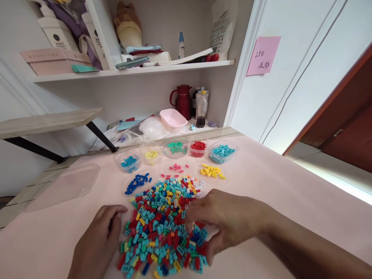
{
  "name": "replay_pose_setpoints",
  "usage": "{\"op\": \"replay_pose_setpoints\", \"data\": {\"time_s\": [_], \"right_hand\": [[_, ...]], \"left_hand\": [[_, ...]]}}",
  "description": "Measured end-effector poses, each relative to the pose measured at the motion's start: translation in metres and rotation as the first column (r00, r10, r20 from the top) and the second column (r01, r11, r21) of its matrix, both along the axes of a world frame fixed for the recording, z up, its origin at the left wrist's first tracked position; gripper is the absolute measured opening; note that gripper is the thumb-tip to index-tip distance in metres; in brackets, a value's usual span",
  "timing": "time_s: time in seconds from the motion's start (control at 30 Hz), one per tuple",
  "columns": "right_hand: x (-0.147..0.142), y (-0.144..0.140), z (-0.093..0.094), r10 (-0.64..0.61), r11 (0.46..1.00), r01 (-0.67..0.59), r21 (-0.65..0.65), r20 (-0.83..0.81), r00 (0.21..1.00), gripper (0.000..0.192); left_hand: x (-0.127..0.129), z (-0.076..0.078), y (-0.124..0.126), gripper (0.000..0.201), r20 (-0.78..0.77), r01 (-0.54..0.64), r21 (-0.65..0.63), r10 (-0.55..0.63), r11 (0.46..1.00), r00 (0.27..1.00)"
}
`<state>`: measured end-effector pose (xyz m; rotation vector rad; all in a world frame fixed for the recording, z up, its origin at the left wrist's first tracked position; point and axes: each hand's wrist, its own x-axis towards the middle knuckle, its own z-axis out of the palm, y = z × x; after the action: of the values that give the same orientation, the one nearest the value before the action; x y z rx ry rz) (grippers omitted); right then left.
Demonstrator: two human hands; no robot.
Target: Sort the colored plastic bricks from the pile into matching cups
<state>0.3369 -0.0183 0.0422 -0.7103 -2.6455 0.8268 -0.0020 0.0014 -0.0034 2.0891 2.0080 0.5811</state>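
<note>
A heap of small toy building bricks (162, 221) in mixed colours, mostly light blue and red, spreads over the pink table covering. My right hand (223, 219) reaches over its right side, thumb and fingers apart, fingertips at the bricks; no brick shows in its grasp. Against the heap's left edge rests my left hand (100, 236), fingers curled in and thumb close to the index finger. Whatever lies inside that curl is hidden. Behind the heap, dark blue bricks (138, 183), pink bricks (176, 167) and yellow bricks (212, 171) lie sorted by colour on clear lids.
Farther back stand clear tubs with blue bricks (130, 162), pale yellow bricks (151, 155), green bricks (176, 147), red bricks (198, 146) and light blue bricks (222, 151). A large clear lid (66, 182) lies left. Beyond are a pink basin (173, 119), red jug (183, 101) and bottle (201, 110).
</note>
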Motion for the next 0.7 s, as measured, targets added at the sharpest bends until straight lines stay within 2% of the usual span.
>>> {"op": "replay_pose_setpoints", "data": {"time_s": [0.1, 0.23, 0.33, 0.4, 0.57, 0.63, 0.7], "right_hand": [[-0.012, -0.009, -0.006, 0.049, 0.995, -0.054, 0.083, 0.053, 0.997, 0.047], [-0.019, -0.011, -0.012, 0.008, 0.970, -0.048, 0.239, 0.166, 0.986, 0.041], [-0.020, -0.005, -0.013, -0.091, 0.936, 0.031, 0.352, 0.154, 0.984, 0.022], [-0.018, 0.001, -0.011, -0.177, 0.918, 0.140, 0.371, 0.070, 0.982, 0.021], [-0.003, 0.010, 0.005, -0.301, 0.936, 0.322, 0.144, -0.151, 0.942, 0.020], [0.006, 0.012, 0.010, -0.350, 0.932, 0.360, 0.043, -0.145, 0.925, 0.017], [0.017, 0.016, 0.011, -0.358, 0.933, 0.356, -0.048, -0.057, 0.932, 0.012]], "left_hand": [[0.002, 0.001, 0.000, 0.030, -0.004, 0.008, 0.007, -0.008, 1.000, 1.000], [0.005, 0.005, -0.002, 0.030, 0.011, 0.000, -0.002, 0.000, 1.000, 1.000], [0.007, 0.006, -0.002, 0.030, 0.021, -0.004, 0.005, 0.004, 1.000, 1.000], [0.007, 0.006, -0.002, 0.030, 0.018, -0.002, 0.012, 0.002, 1.000, 1.000], [0.000, 0.002, -0.001, 0.028, 0.008, 0.012, -0.025, -0.012, 1.000, 1.000], [-0.001, 0.001, -0.001, 0.028, 0.004, 0.016, -0.025, -0.016, 1.000, 1.000], [-0.002, 0.001, -0.001, 0.028, 0.002, 0.017, -0.022, -0.017, 1.000, 1.000]]}}
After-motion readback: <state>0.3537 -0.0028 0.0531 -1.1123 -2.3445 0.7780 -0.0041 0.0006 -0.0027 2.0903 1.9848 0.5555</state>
